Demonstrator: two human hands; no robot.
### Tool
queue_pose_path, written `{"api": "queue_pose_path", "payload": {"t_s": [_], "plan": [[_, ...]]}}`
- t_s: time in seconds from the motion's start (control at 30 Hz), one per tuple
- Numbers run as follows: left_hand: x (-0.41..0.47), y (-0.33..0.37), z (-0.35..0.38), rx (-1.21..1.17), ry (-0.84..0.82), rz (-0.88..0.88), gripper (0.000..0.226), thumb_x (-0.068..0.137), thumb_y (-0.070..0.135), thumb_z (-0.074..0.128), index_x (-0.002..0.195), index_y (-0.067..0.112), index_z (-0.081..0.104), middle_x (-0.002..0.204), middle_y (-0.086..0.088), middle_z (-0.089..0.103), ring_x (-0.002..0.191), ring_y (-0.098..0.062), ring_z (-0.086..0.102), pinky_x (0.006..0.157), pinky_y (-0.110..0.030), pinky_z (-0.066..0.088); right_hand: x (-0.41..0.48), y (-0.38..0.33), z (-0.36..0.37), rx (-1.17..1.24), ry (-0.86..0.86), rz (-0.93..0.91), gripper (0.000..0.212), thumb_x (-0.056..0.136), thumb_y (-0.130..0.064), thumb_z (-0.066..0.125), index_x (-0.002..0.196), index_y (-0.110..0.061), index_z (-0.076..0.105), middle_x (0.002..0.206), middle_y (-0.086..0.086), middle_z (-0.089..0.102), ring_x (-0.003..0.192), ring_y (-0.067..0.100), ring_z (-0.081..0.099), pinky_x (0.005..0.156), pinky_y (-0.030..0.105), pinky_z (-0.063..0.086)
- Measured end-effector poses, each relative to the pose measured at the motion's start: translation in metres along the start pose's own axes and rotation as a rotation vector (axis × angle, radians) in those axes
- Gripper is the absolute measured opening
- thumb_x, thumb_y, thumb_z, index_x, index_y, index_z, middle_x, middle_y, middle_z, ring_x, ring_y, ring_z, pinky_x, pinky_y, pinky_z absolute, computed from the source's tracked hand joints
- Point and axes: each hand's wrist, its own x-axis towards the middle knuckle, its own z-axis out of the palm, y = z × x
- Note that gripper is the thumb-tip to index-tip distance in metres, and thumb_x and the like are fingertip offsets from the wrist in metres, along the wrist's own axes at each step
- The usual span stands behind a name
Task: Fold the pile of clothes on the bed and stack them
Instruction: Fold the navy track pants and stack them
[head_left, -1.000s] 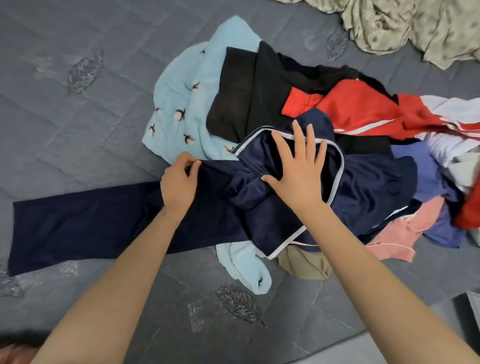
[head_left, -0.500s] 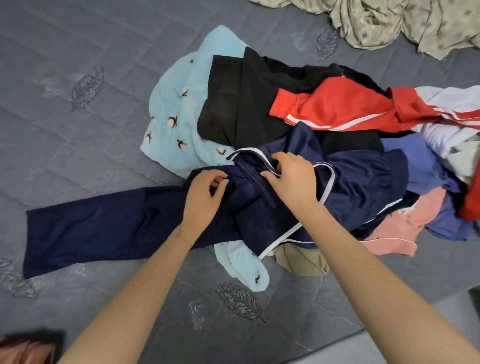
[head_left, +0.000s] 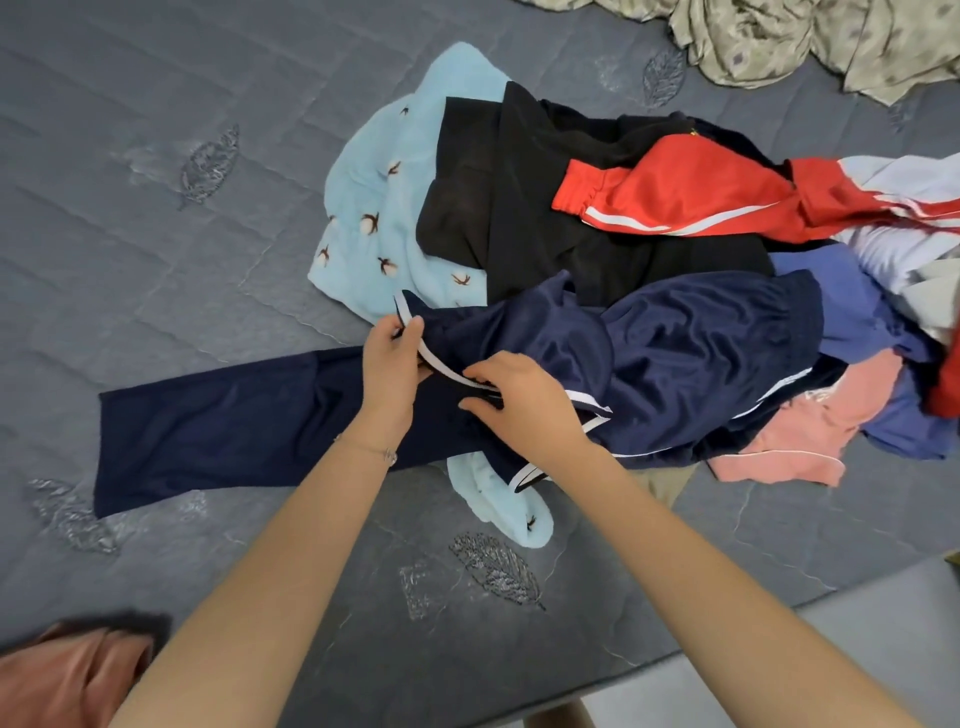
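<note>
A pile of clothes (head_left: 597, 234) lies on the grey quilted bed (head_left: 156, 260). On its near side sits a navy garment with white piping (head_left: 675, 358). My left hand (head_left: 389, 364) pinches its white-trimmed edge near one corner. My right hand (head_left: 519, 400) grips the same piped edge a little further right. A long dark navy piece (head_left: 218, 426) stretches flat to the left under my hands. Light blue fabric with a bird print (head_left: 384, 208), black cloth (head_left: 519, 208), a red garment with white stripes (head_left: 691, 197) and pink cloth (head_left: 810, 431) make up the heap.
A crumpled beige patterned sheet (head_left: 805, 41) lies at the far right corner. The bed's near edge (head_left: 727, 639) runs along the lower right, with floor beyond. A salmon-coloured fabric (head_left: 67, 675) shows at the bottom left corner.
My right hand went from lying flat on the navy garment to gripping its piped edge. Both hands drew that edge leftward, and the garment has spread over the pile.
</note>
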Motion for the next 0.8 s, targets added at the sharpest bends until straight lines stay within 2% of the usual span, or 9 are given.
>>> {"api": "queue_pose_path", "payload": {"t_s": [0.07,0.17,0.3,0.37,0.43,0.5,0.6,0.7,0.8], "plan": [[-0.002,0.002,-0.022,-0.036,0.009,0.029,0.011,0.104,0.018,0.047,0.099,0.01,0.053,0.104,-0.017,0.06,0.097,-0.025,0.061,0.086,-0.037,0.058,0.0,-0.006,0.006,-0.005,0.05,-0.019,0.037,0.088,-0.028,0.071,0.122,-0.015,0.065,0.115,0.002,0.063,0.107,0.022,0.054,0.087,0.025,0.04],[0.002,0.004,-0.06,-0.024,0.013,0.074,0.011,0.104,0.017,0.045,0.107,0.01,0.053,0.114,-0.017,0.061,0.105,-0.025,0.063,0.089,-0.035,0.058,0.005,-0.02,0.018,-0.033,0.182,-0.087,0.038,0.083,-0.025,0.076,0.118,-0.012,0.067,0.114,0.004,0.063,0.107,0.026,0.054,0.091,0.034,0.046],[0.008,0.003,-0.114,-0.011,0.067,0.144,0.01,0.105,0.017,0.041,0.097,0.018,0.047,0.097,-0.007,0.053,0.094,-0.02,0.053,0.094,-0.041,0.052,0.019,-0.042,0.037,-0.083,0.276,-0.09,0.052,0.08,-0.035,0.074,0.126,-0.013,0.063,0.128,0.009,0.058,0.121,0.031,0.05,0.099,0.041,0.041],[0.008,0.001,-0.14,-0.02,0.116,0.161,0.012,0.105,0.017,0.04,0.095,0.02,0.045,0.089,0.001,0.047,0.09,-0.017,0.048,0.095,-0.041,0.051,0.028,-0.049,0.052,-0.118,0.219,-0.049,0.063,0.081,-0.041,0.073,0.135,-0.013,0.057,0.139,0.015,0.052,0.132,0.037,0.043,0.109,0.049,0.035],[0.007,-0.001,-0.166,-0.039,0.154,0.18,0.009,0.106,0.017,0.039,0.103,0.02,0.047,0.092,0.004,0.049,0.091,-0.012,0.052,0.097,-0.039,0.053,0.035,-0.057,0.068,-0.154,0.102,-0.008,0.073,0.082,-0.043,0.073,0.144,-0.015,0.047,0.149,0.018,0.042,0.142,0.04,0.031,0.115,0.055,0.026],[0.006,-0.006,-0.192,-0.058,0.188,0.204,0.009,0.106,0.016,0.04,0.113,0.016,0.046,0.104,0.001,0.052,0.102,-0.014,0.055,0.099,-0.039,0.052,0.04,-0.066,0.084,-0.211,-0.008,0.015,0.079,0.084,-0.044,0.072,0.15,-0.019,0.036,0.158,0.015,0.027,0.148,0.037,0.017,0.12,0.052,0.015],[0.005,-0.013,-0.229,-0.081,0.267,0.23,0.011,0.105,0.014,0.042,0.114,0.018,0.046,0.11,0.003,0.056,0.11,-0.015,0.057,0.101,-0.04,0.051,0.047,-0.08,0.109,-0.291,-0.102,0.023,0.084,0.087,-0.044,0.07,0.155,-0.023,0.024,0.164,0.011,0.009,0.151,0.033,0.002,0.121,0.047,0.003],[0.006,-0.019,-0.265,-0.114,0.334,0.222,0.021,0.105,0.011,0.043,0.122,0.022,0.046,0.117,0.007,0.058,0.117,-0.014,0.058,0.098,-0.034,0.052,0.054,-0.088,0.134,-0.399,-0.196,0.033,0.079,0.09,-0.038,0.066,0.155,-0.024,0.022,0.164,0.01,0.006,0.151,0.031,0.0,0.121,0.046,0.0],[0.007,-0.025,-0.303,-0.11,0.382,0.215,0.025,0.105,0.01,0.042,0.123,0.026,0.047,0.117,0.009,0.059,0.114,-0.011,0.059,0.095,-0.031,0.052,0.057,-0.089,0.158,-0.442,-0.195,0.044,0.065,0.089,-0.028,0.068,0.147,-0.02,0.041,0.16,0.013,0.022,0.148,0.034,0.015,0.119,0.05,0.008]]}}
